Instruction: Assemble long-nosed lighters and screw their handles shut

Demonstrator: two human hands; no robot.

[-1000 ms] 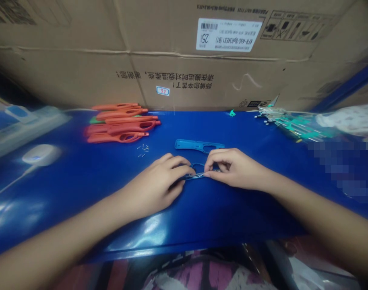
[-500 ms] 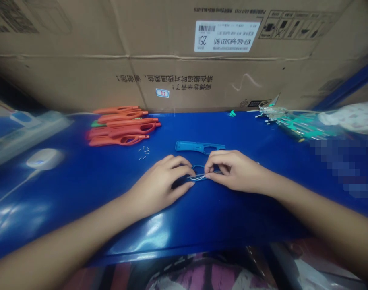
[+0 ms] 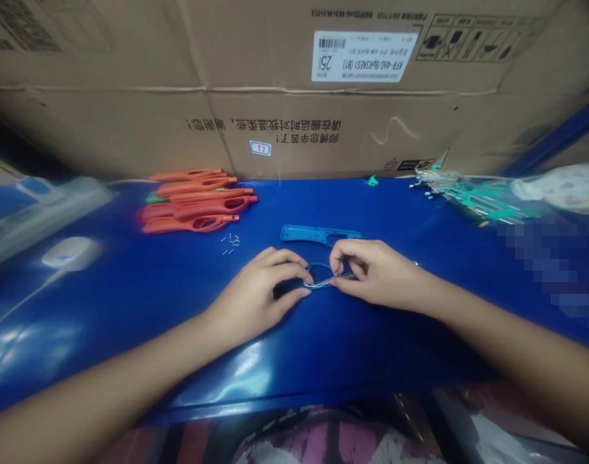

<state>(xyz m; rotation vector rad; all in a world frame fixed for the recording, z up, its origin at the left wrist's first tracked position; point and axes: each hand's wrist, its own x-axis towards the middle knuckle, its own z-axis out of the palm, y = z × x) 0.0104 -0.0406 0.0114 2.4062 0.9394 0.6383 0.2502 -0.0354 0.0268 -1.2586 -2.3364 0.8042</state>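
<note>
A blue plastic shell half with a looped handle (image 3: pixel 318 265) lies on the table between my hands. My left hand (image 3: pixel 258 287) grips its left end between thumb and fingers. Thin white wires (image 3: pixel 318 284) run along the shell's near side. At their right end my right hand (image 3: pixel 376 274) has thumb and forefinger pinched on them, with part of a dark, slim piece showing under the fingers. Most of the shell is hidden by both hands. Just beyond lies a second blue shell half (image 3: pixel 304 234), hollow side up, apart from my fingers.
Several orange and red handled shells (image 3: pixel 198 205) are stacked at the back left, small screws (image 3: pixel 231 242) beside them. A bundle of green and metal rods (image 3: pixel 488 196) lies at back right. A white round device (image 3: pixel 72 253) sits left. A cardboard wall (image 3: pixel 275 103) closes the back.
My right fingers have shifted very slightly right along the white wires, and a bit more of the loop shows. My left hand stays nearly still.
</note>
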